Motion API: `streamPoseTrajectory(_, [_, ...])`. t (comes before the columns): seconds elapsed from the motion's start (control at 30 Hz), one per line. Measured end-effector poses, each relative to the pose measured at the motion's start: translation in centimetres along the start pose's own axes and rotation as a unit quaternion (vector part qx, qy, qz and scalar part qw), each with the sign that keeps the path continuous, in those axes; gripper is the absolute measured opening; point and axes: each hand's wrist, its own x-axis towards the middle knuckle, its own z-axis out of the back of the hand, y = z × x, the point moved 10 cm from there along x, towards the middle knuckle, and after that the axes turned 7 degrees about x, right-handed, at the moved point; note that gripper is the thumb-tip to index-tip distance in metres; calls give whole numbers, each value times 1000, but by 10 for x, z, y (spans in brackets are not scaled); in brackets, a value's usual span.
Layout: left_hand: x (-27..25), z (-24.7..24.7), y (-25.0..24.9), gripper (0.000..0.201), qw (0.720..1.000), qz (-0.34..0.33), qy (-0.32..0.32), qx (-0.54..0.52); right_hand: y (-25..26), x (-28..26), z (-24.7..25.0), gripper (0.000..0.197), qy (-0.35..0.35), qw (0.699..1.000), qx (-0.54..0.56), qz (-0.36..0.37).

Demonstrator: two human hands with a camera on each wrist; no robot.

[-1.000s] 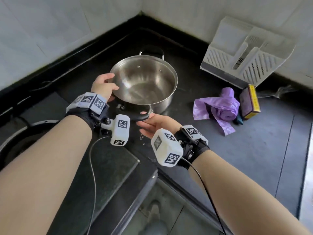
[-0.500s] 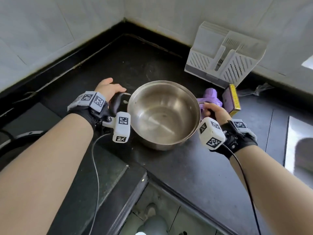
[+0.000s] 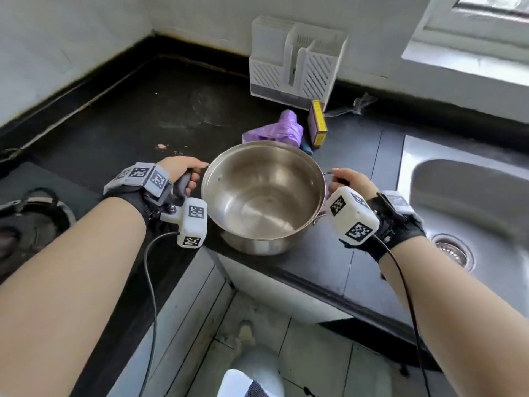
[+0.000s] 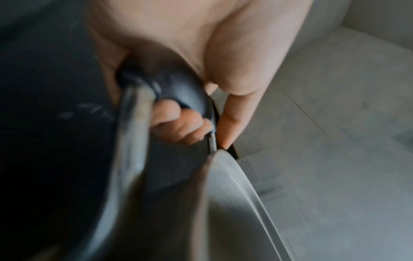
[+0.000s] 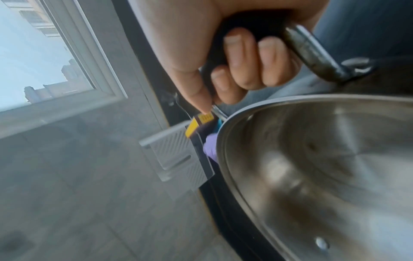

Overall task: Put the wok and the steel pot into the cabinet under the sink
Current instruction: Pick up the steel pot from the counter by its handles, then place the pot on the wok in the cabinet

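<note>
The empty steel pot [image 3: 263,196] hangs above the front edge of the black counter [image 3: 160,116], held by both side handles. My left hand [image 3: 183,171] grips the dark left handle [image 4: 178,88], fingers curled under it. My right hand [image 3: 347,180] grips the right handle [image 5: 257,31], fingers wrapped round it; the pot's rim [image 5: 225,141] shows just below. A dark round thing at the far left edge, perhaps the wok [image 3: 25,222], is only partly in view. The cabinet under the sink is not visible.
A steel sink [image 3: 469,207] lies to the right. Behind the pot lie a purple plastic bag [image 3: 274,131], a yellow-edged box [image 3: 317,124] and a white slotted rack [image 3: 294,70] against the wall. Tiled floor [image 3: 286,339] shows below the counter edge.
The pot has been lifted from the back corner and carried right and toward the counter's front edge. My right hand moved from the near handle to the right one and took hold.
</note>
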Motion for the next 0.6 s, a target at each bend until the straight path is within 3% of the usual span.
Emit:
streamPoseTrajectory(0.13, [-48, -74, 35, 36, 999, -32, 27, -9, -9, -66, 75, 58, 12, 1000, 16, 24])
streamPoseTrajectory(0.3, [-123, -169, 90, 37, 992, -81, 67, -69, -27, -160, 161, 43, 16, 997, 49, 58])
streamPoseTrajectory(0.4, [-162, -213, 131, 30, 979, -102, 134, -113, -42, -203, 198, 35, 8, 998, 25, 55])
streamPoseTrajectory(0.5, [-191, -252, 180, 32, 966, -86, 203, -134, -62, -231, 222, 37, 12, 1000, -6, 21])
streamPoseTrajectory(0.6, [-200, -273, 226, 30, 968, -49, 188, -161, -88, -251, 243, 36, 9, 999, -28, -15])
